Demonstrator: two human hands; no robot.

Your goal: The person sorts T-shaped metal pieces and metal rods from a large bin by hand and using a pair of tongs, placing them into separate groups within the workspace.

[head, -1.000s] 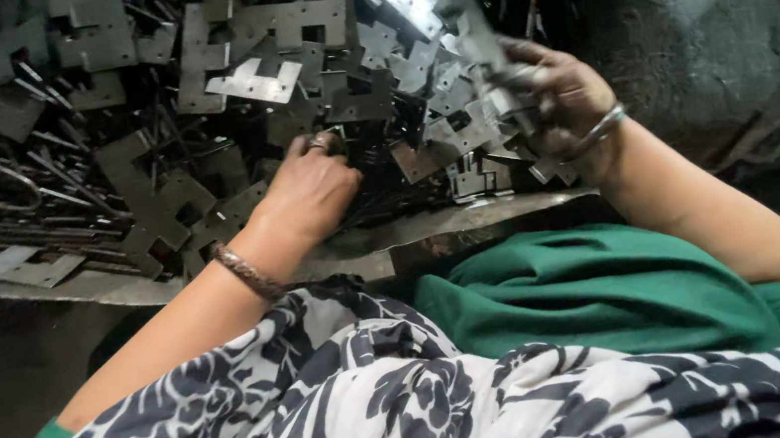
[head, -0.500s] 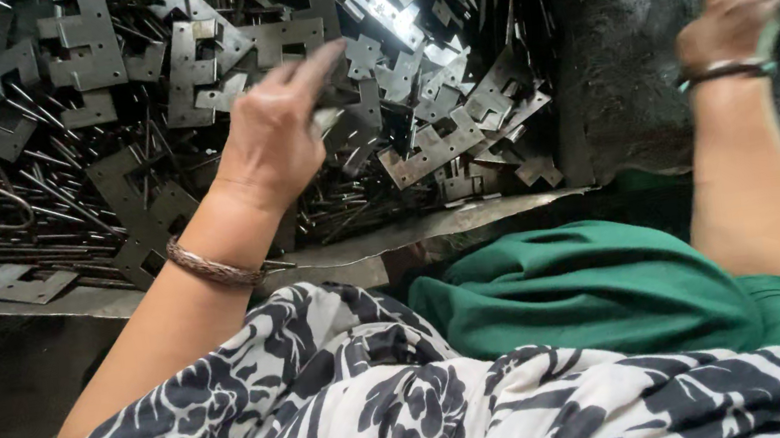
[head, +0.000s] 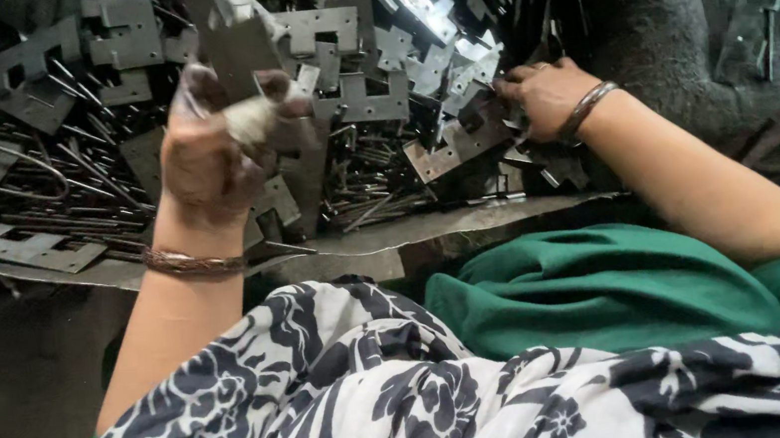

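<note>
Held plate: a flat dark metal plate [head: 240, 53] stands upright above the heap, lifted free so that it hangs apart from the tangle below.
Left hand: the left hand [head: 225, 150] is closed on the plate's lower edge — fingers curled tight, something pale pressed between the fingertips [head: 246, 119] and the metal; a bangle [head: 193, 265] sits at the wrist.
Right hand: the right hand [head: 547, 98] lies low at the heap's right edge, fingers bent down into the loose pieces; whether it has hold of one I cannot tell — the fingertips are buried.
Heap: stamped metal brackets [head: 365, 102] with notched outlines lie piled at every angle, thin rods mixed among them on the left.
Surface: a thin metal sheet [head: 471, 223] carries the pile, its edge just before the lap.
Lap: green cloth [head: 601, 297] and a black-and-white floral cloth [head: 385, 410] cover the knees.
</note>
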